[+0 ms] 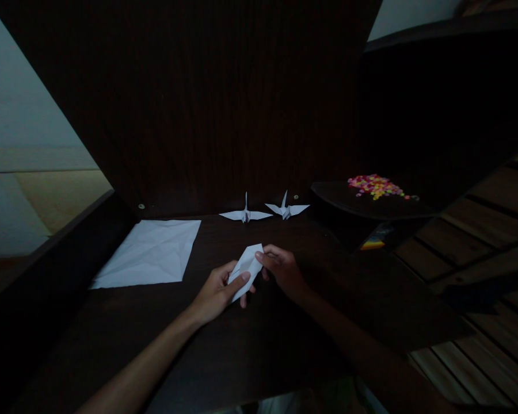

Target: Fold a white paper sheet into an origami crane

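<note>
Although the light was weak, the folded paper could be seen near the centre of the frame, over the bench and between both hands. In my judgement, the main risk was a crooked crease: if the two thumbs pressed unevenly, the layers could slide against each other and the edges would not meet. A strong pull at the upper corner might also tear the paper, and the dim light might hide a small error of alignment.

The left hand reached in from the lower left; its thumb lay along the paper's face while the other fingers supported it from below, so this grip was closed on the lower part. The right hand reached in from the lower right; its thumb and forefinger made a narrow pinch on the upper right edge.

A creased sheet lay on the bench at the left. Above the hands in the frame, one crane stood near a second crane. Coloured bits lay on a shelf at the right.
</note>
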`<state>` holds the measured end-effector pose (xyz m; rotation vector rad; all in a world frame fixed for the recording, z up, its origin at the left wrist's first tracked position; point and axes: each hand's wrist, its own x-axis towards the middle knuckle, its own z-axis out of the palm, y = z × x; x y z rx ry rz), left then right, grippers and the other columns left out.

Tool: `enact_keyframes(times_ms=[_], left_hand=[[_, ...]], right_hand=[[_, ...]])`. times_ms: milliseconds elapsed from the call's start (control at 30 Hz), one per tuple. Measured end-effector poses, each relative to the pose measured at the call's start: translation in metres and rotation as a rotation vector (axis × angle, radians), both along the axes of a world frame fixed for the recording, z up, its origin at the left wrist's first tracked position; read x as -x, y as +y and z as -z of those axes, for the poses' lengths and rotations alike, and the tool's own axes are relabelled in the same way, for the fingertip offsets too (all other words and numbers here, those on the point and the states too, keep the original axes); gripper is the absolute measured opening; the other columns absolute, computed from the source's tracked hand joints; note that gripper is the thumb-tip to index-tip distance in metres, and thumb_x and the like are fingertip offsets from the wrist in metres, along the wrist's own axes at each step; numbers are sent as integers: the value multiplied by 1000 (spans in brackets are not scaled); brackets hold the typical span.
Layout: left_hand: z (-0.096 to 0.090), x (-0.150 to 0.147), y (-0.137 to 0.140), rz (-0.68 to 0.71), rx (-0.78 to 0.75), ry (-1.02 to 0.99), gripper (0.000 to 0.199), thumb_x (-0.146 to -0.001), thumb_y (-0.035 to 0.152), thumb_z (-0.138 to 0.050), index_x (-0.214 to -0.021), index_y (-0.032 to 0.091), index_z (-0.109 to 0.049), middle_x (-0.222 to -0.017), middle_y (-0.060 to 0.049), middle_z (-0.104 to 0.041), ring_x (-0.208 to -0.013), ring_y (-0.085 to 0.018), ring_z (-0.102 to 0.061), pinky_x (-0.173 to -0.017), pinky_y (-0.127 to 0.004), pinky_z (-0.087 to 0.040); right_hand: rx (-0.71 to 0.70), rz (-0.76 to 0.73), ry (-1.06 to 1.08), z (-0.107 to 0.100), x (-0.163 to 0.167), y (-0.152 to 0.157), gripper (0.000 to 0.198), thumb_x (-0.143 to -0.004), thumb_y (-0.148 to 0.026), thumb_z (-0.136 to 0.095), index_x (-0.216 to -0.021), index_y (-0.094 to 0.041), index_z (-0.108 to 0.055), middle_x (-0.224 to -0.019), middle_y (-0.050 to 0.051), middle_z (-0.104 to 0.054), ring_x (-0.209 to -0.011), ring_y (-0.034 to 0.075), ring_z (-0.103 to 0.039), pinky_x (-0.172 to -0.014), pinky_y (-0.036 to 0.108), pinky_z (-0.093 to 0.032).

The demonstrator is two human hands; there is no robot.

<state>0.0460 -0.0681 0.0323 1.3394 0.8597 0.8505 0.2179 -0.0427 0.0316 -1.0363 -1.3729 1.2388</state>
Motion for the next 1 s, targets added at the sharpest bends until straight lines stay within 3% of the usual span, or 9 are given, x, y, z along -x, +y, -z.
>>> enact_keyframes(times_ms=[300,400,500,600,1000], left_hand=[[4,-1,-1,60,100,-9,34,-86,47,-55,-97,15,-57,-73,-2,-65,-47,-9,-54,-45,-20,-35],[6,-2,-2,80,134,-4,37,-88,50,-50,-101,15,-56,-73,-3,-65,-53,-13,-58,-50,-22,-40],[5,-4,-1,-22,27,43,37,-86,50,-53,-89,14,-61,-72,-2,-62,-65,-14,-58,-60,-23,-43],[4,-4,1,-144,-86,84,37,-83,50,-57,-77,14,-62,-67,1,-57,-64,-12,-51,-59,-21,-39],[1,3,2,-270,-145,125,38,-85,46,-56,-85,12,-71,-68,-2,-63,-62,-13,-51,-57,-21,-38]], right_hand=[[-35,-29,-62,8,-1,1,33,-76,-48,-62,-63,-18,-54,-48,-6,-48,-41,7,-41,-41,20,-31],[-48,-50,-79,9,-1,1,33,-76,-46,-62,-63,-18,-52,-48,-6,-47,-42,7,-41,-41,19,-31],[-64,-90,-102,8,0,-1,32,-75,-45,-64,-62,-19,-51,-46,-7,-44,-40,6,-39,-41,19,-30],[-63,-114,-108,7,1,-2,33,-75,-44,-65,-60,-19,-50,-44,-8,-42,-38,6,-37,-40,19,-28],[-66,-169,-62,4,-1,-2,35,-80,-49,-59,-66,-17,-57,-54,-3,-56,-41,7,-46,-42,20,-36]])
